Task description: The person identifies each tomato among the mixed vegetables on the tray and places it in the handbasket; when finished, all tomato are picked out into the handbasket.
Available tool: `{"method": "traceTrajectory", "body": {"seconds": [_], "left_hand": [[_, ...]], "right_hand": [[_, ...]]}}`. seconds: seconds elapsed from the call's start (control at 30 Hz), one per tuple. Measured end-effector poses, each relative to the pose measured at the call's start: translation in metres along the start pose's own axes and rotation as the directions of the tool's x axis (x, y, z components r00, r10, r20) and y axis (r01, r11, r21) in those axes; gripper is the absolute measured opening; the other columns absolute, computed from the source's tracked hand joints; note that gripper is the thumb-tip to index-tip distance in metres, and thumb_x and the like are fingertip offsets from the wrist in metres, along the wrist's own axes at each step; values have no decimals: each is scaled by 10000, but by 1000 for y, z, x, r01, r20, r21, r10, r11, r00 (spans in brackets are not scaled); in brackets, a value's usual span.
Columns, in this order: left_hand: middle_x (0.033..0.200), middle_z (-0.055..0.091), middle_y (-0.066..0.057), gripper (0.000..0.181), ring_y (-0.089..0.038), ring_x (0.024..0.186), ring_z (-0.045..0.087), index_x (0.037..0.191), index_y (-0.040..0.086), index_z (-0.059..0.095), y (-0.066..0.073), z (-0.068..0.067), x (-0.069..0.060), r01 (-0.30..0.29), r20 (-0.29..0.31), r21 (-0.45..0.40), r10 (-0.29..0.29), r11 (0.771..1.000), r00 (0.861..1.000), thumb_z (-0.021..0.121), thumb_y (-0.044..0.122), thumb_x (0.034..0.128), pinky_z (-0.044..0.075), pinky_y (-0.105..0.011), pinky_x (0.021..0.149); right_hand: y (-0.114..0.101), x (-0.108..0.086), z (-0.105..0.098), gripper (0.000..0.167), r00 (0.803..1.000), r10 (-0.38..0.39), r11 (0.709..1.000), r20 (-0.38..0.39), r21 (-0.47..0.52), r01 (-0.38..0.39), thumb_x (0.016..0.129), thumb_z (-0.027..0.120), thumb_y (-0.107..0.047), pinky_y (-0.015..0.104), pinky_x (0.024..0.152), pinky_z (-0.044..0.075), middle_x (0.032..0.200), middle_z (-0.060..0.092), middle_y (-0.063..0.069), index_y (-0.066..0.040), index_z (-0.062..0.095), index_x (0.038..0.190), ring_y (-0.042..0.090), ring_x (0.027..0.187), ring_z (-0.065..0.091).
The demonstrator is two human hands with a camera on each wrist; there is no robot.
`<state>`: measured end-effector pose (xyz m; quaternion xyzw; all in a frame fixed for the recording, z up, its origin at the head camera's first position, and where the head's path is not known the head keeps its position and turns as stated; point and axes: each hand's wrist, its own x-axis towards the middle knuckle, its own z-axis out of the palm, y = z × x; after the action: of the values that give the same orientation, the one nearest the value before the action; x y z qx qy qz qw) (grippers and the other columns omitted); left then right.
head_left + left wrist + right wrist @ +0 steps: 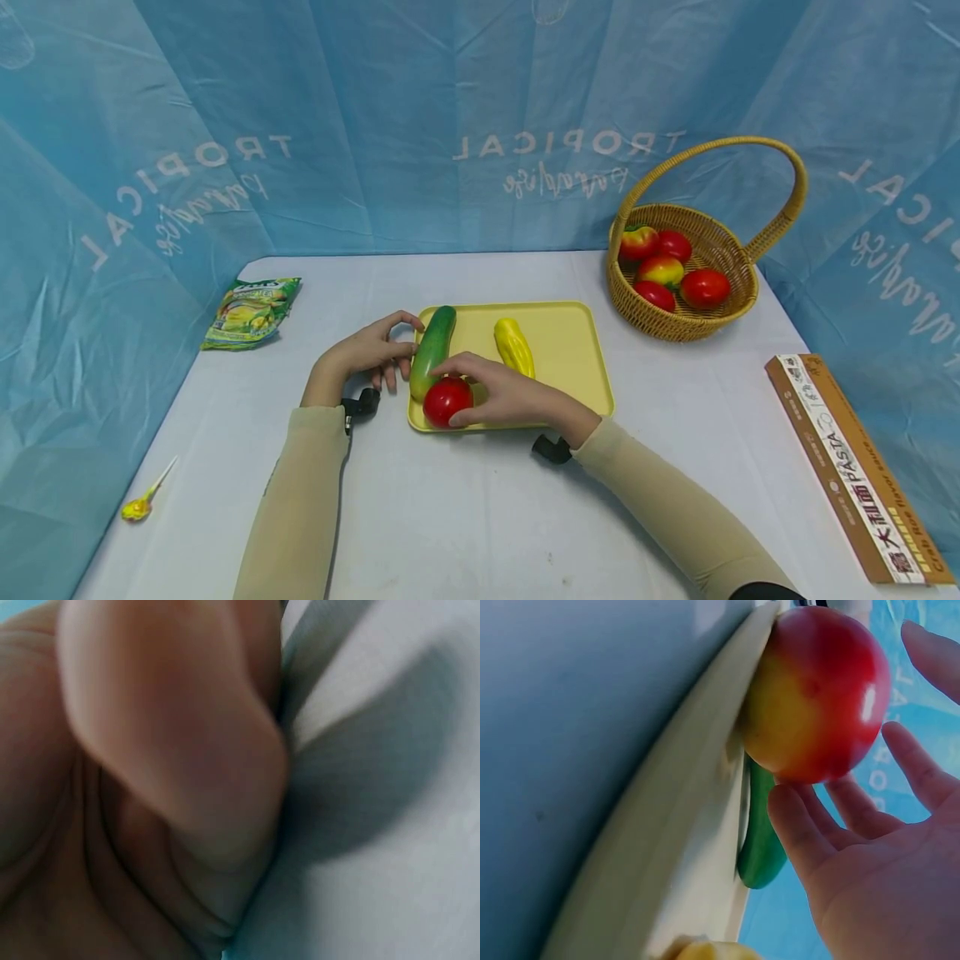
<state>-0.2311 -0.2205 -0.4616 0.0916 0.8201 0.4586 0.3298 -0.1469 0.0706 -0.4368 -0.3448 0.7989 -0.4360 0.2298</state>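
A red apple (447, 401) with a yellow patch, plain in the right wrist view, sits at the near left corner of a yellow tray (570, 350). My right hand (510, 393) is spread around the apple from the right, thumb apart from it and some fingertips at its side; whether they press on it I cannot tell. Beside the apple a green cucumber (433, 350) lies along the tray's left side. At that edge is my left hand (372, 350), fingers loosely bent close to the cucumber; contact is unclear. A slender yellow fruit or vegetable (514, 346) lies mid-tray.
A wicker basket (652, 321) with a tall handle holds several red and yellow fruits at the back right. A long pasta box (855, 467) lies at the right edge. On the left are a green snack bag (253, 314) and a yellow lollipop (137, 508).
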Motion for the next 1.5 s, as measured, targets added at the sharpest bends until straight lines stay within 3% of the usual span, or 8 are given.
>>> {"method": "traceTrajectory", "body": {"seconds": [0.37, 0.63, 0.8, 1.0, 1.3, 1.5], "left_hand": [[816, 747, -137, 426, -254, 527, 708, 1462, 255, 406, -2, 0, 2, -5, 2, 0, 5, 1000, 1000, 581, 327, 1080, 522, -264, 484], [815, 747, -143, 417, -258, 523, 705, 1455, 257, 412, -1, 0, 1, -9, -2, -5, 9, 1000, 1000, 583, 327, 1081, 517, -267, 477], [811, 744, -144, 417, -256, 519, 703, 1455, 254, 413, -2, 0, 1, -14, -3, -9, 14, 1000, 1000, 584, 328, 1082, 518, -265, 476], [806, 740, -140, 423, -254, 524, 705, 1462, 251, 410, -2, 0, 1, -12, -3, -4, 12, 1000, 1000, 583, 328, 1083, 516, -263, 476], [808, 745, -136, 441, -242, 523, 703, 1465, 248, 401, -3, -1, 3, 17, 8, -27, -17, 999, 1000, 593, 329, 1076, 542, -274, 485], [804, 744, -129, 423, -232, 511, 695, 1458, 253, 403, -2, -1, 3, 14, 9, -22, -14, 1000, 1000, 579, 328, 1080, 554, -283, 488]], "right_hand": [[3, 4, 10, 643, 1000, 12, 989, 9, -146, -11, 936, 825, -260, 261, 1017, 565, 1523, 505, -13, -278, 540, 1512, 159, 1364, 529], [2, 4, 10, 625, 1000, 7, 983, 10, -184, -5, 936, 828, -264, 304, 1040, 572, 1516, 498, 6, -261, 558, 1499, 184, 1364, 536], [1, 4, 9, 643, 1000, 23, 983, 4, -185, -22, 924, 838, -268, 262, 1009, 569, 1509, 505, -5, -281, 551, 1499, 164, 1354, 536], [-3, 0, 1, 630, 999, 13, 990, -30, -143, -18, 922, 837, -288, 266, 995, 582, 1465, 536, -14, -275, 559, 1487, 144, 1326, 546], [-3, -4, -23, 625, 994, 4, 1000, -109, -26, -7, 941, 817, -320, 418, 1027, 604, 1422, 535, 19, -248, 577, 1513, 201, 1311, 557], [0, -7, -36, 573, 987, 1, 999, -162, 32, 4, 943, 806, -290, 420, 993, 620, 1413, 552, 14, -240, 596, 1474, 222, 1296, 571]]}}
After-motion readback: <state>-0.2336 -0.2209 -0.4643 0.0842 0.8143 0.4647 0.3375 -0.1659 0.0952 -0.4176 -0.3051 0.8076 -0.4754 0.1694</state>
